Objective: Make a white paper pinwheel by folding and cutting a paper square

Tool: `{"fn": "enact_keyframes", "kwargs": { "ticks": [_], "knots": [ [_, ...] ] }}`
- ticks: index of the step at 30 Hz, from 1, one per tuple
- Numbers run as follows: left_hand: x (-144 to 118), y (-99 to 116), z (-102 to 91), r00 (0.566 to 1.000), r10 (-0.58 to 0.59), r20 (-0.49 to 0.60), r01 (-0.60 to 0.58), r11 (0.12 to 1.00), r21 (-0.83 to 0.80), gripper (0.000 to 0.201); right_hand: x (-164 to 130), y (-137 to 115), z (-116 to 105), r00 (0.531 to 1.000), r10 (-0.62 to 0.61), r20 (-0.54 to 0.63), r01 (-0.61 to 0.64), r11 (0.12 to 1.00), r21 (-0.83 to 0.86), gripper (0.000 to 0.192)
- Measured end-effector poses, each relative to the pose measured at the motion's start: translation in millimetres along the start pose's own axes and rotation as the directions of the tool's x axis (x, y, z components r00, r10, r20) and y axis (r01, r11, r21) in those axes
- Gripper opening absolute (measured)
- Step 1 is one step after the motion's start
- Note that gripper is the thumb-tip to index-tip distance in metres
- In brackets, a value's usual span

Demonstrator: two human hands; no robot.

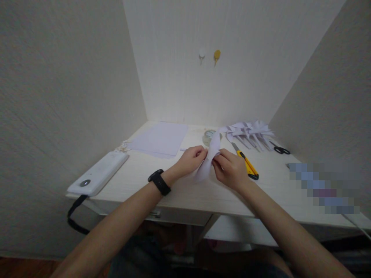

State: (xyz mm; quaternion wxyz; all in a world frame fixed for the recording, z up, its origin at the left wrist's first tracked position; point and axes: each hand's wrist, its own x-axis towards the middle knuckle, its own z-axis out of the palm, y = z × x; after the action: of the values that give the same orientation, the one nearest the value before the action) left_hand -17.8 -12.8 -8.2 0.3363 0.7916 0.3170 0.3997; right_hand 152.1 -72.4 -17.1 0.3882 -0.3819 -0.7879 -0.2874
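Spanning the lower half of the view, the pale wooden table [179, 193] carries everything, set into a corner of light walls. Largest on it is the flat stack of white paper sheets [160, 139] at the back left, apparently uncut stock. Next comes the white oblong device with a black strap [97, 174] on the left edge. At the back right lies a fan-like cluster of folded white paper pieces [251, 132], which I judge to be finished work; several are done, and the stack suggests more remain. Between both hands sits the folded white paper strip [209, 157], lifted just above the table's middle. Its long axis runs on a diagonal, the upper end pointing up and away to the right, the lower end down toward the person's left. The left hand [189, 160] pinches its left edge with closed fingers; the right hand [230, 170] clamps its right side likewise. Just beside the right hand lies the yellow utility knife [246, 164], then black scissors [280, 150], then a tape roll [209, 135].
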Motion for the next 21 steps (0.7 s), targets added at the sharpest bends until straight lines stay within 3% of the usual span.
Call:
{"fn": "enact_keyframes", "kwargs": {
  "ticks": [2,5,10,15,21],
  "knots": [
    [1,0,0.0,0.999,0.016,-0.048,-0.016,1.000,-0.010,0.036,-1,1,1,0.998,0.040,-0.045,-0.037,0.997,0.064,0.011],
    [5,3,-1.4,0.992,-0.037,-0.123,0.015,0.984,-0.179,0.034,-3,5,3,0.984,0.131,-0.118,-0.111,0.980,0.166,0.008],
    [13,5,-2.9,0.992,-0.091,-0.082,0.055,0.927,-0.370,0.033,-6,11,8,0.953,0.218,-0.210,-0.170,0.959,0.224,0.008],
    [10,2,-1.1,0.990,-0.134,-0.042,0.108,0.915,-0.388,0.026,-7,8,9,0.961,0.181,-0.207,-0.142,0.972,0.189,0.008],
    [1,10,-1.3,0.994,-0.094,-0.062,0.065,0.928,-0.368,0.024,-8,2,4,0.979,0.083,-0.187,-0.077,0.996,0.040,0.011]
  ]
}}
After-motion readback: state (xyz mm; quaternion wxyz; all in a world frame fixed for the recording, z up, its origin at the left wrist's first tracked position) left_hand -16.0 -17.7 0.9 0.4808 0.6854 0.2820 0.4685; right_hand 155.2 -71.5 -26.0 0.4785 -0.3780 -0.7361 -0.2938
